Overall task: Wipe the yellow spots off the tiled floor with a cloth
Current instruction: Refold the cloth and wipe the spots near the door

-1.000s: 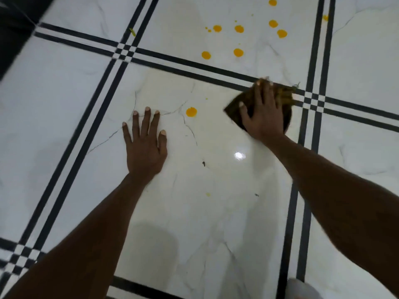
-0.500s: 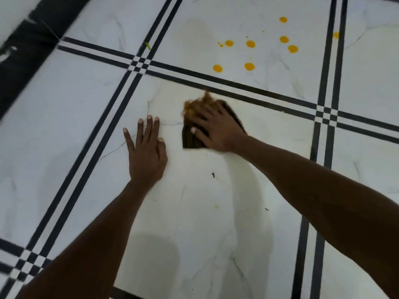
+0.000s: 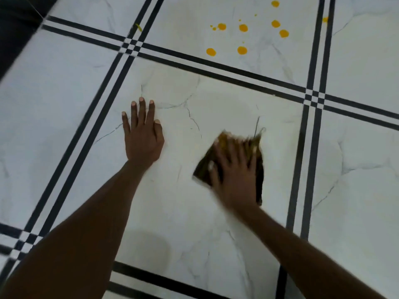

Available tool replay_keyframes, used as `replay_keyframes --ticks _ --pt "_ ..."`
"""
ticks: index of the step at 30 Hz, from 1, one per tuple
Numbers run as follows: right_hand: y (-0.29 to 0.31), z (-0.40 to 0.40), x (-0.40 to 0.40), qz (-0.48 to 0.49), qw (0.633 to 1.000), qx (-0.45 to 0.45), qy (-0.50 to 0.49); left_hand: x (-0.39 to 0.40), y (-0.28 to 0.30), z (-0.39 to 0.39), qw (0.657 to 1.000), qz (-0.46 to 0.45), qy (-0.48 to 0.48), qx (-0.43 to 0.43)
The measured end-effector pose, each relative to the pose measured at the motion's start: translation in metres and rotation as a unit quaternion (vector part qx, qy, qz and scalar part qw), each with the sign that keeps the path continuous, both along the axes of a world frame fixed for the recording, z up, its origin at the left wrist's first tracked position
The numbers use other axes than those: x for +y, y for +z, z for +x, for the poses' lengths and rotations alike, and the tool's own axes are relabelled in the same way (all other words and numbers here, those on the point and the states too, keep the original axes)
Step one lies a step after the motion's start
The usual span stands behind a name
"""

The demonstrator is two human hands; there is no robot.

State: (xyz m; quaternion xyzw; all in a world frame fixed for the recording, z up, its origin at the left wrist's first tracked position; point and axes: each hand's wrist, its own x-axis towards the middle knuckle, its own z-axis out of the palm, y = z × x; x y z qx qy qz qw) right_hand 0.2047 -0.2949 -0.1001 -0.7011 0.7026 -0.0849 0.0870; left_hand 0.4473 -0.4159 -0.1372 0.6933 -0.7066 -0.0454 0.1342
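Now the right hand (image 3: pixel 234 175), fingers spread flat on the brown cloth (image 3: pixel 258 169), has swept right; the near tile's spot is gone, while the yellow spots (image 3: pixel 243 28) on the far tile remain. The left hand (image 3: pixel 143 134) braces, fingers straight.

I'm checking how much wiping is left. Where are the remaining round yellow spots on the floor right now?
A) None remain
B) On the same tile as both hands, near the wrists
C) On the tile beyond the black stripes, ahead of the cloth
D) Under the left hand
C: the yellow spots lie on the far tile past the black stripes, while the right hand presses the cloth on the near tile.
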Motion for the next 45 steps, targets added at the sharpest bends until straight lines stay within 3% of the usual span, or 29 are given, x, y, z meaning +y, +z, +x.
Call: replay_keyframes --ticks 3,6,8,10,13,15,17,20,22,24,27,30,32,34,36,40,42,45 --pt "0.002 0.048 0.072 0.018 0.980 -0.040 0.194 0.000 0.000 0.000 1.000 0.003 -0.008 -0.005" --pt "-0.002 0.056 -0.007 -0.015 0.942 -0.009 0.335 -0.001 0.000 0.003 1.000 0.010 -0.015 0.000" --pt "-0.006 0.018 -0.092 -0.029 0.971 0.021 0.237 0.000 -0.002 0.007 1.000 0.002 -0.025 -0.005" --pt "-0.010 -0.052 -0.139 -0.017 0.998 0.036 0.043 -0.001 -0.004 0.007 1.000 -0.005 -0.025 -0.005" --pt "-0.009 -0.096 -0.094 -0.008 0.996 0.018 -0.084 -0.001 -0.002 0.002 1.000 -0.007 -0.016 0.002" --pt "-0.005 -0.048 -0.022 -0.006 0.999 0.027 -0.039 -0.001 0.000 0.002 1.000 -0.004 -0.011 0.003" --pt "-0.007 0.017 0.014 -0.008 0.994 0.011 0.111 0.000 0.002 0.001 1.000 -0.001 -0.009 0.001" --pt "-0.013 0.058 -0.079 -0.041 0.976 -0.001 0.216 -0.001 0.000 0.003 1.000 -0.006 -0.013 -0.001" --pt "-0.015 0.034 -0.171 -0.037 0.987 0.008 0.153 -0.001 -0.002 0.003 1.000 -0.012 -0.023 0.002" --pt "-0.018 -0.023 -0.219 -0.008 1.000 0.012 -0.006 -0.002 -0.003 0.005 1.000 -0.020 -0.018 0.004" --pt "-0.009 -0.096 -0.163 -0.007 0.989 -0.006 -0.147 -0.002 -0.002 0.003 1.000 -0.015 -0.015 0.011" --pt "-0.001 -0.048 -0.017 0.015 0.990 0.005 -0.139 -0.001 -0.001 0.001 1.000 -0.024 -0.003 0.001" --pt "-0.004 0.022 0.049 0.017 0.999 -0.006 -0.037 0.001 0.000 0.000 1.000 -0.020 -0.011 0.009" --pt "-0.005 0.071 0.023 0.002 0.997 -0.052 0.048 0.001 -0.002 0.001 1.000 -0.021 -0.015 0.001" --pt "-0.011 0.077 -0.067 -0.014 0.994 -0.043 0.102 -0.001 -0.002 0.003 1.000 -0.022 -0.015 0.001" --pt "-0.024 0.011 -0.191 -0.003 1.000 0.015 -0.007 -0.002 -0.007 0.005 0.999 -0.019 -0.026 0.000" --pt "-0.026 -0.026 -0.178 -0.016 0.998 0.010 -0.058 -0.002 -0.006 0.008 0.999 -0.022 -0.029 0.006" --pt "-0.019 -0.020 -0.086 -0.026 0.994 0.009 -0.110 0.001 -0.007 0.005 0.999 -0.031 -0.022 -0.005"
